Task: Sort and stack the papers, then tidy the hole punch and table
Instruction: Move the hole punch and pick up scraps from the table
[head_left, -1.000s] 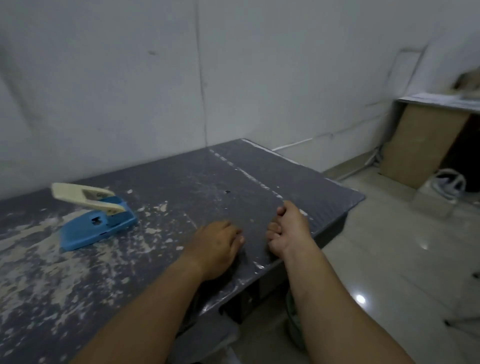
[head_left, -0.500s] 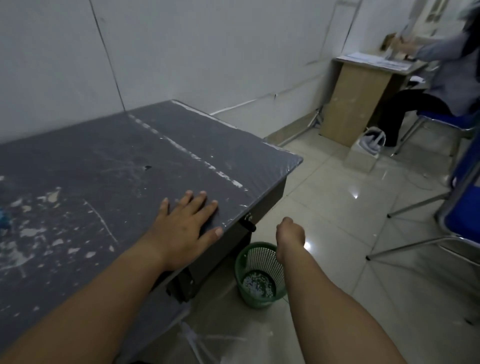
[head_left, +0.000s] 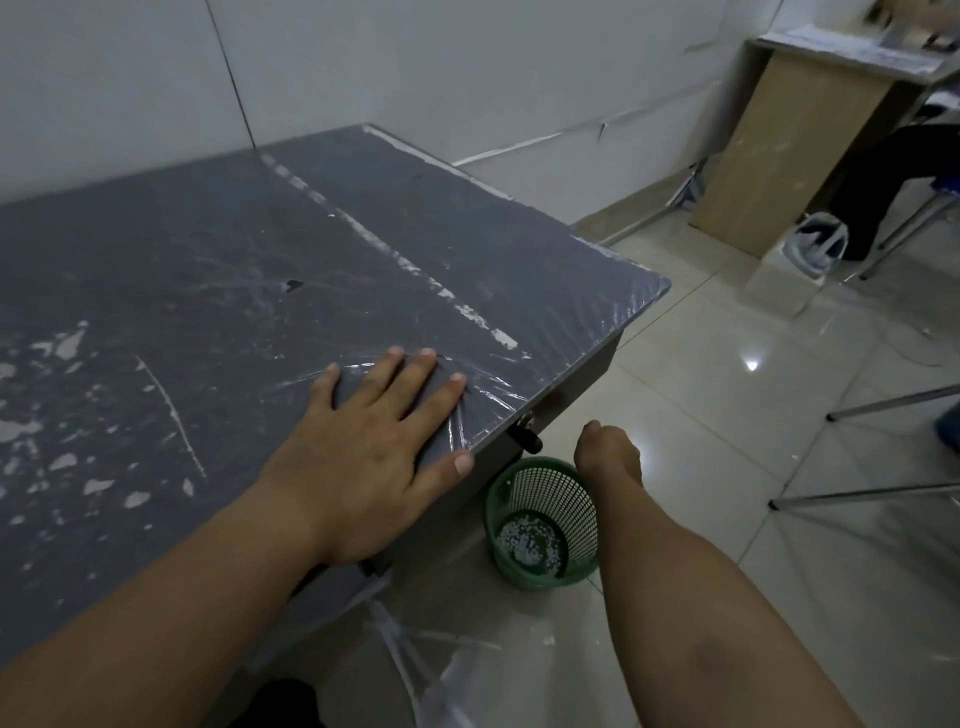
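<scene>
The right hand (head_left: 605, 452), which a second ago lay on the table (head_left: 363, 234) beside the left, now hangs fisted over the green wastebasket (head_left: 540, 525), likely dropping swept confetti. The left hand (head_left: 374, 436) rests flat, fingers spread, at the near edge. The hole punch has left view.

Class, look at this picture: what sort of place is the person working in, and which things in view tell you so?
Probably a plain office or workroom. A dark plastic-wrapped table stands against a bare white wall, a green wastebasket of paper bits sits on the tiled floor, and a wooden desk with papers stands nearby.
</scene>
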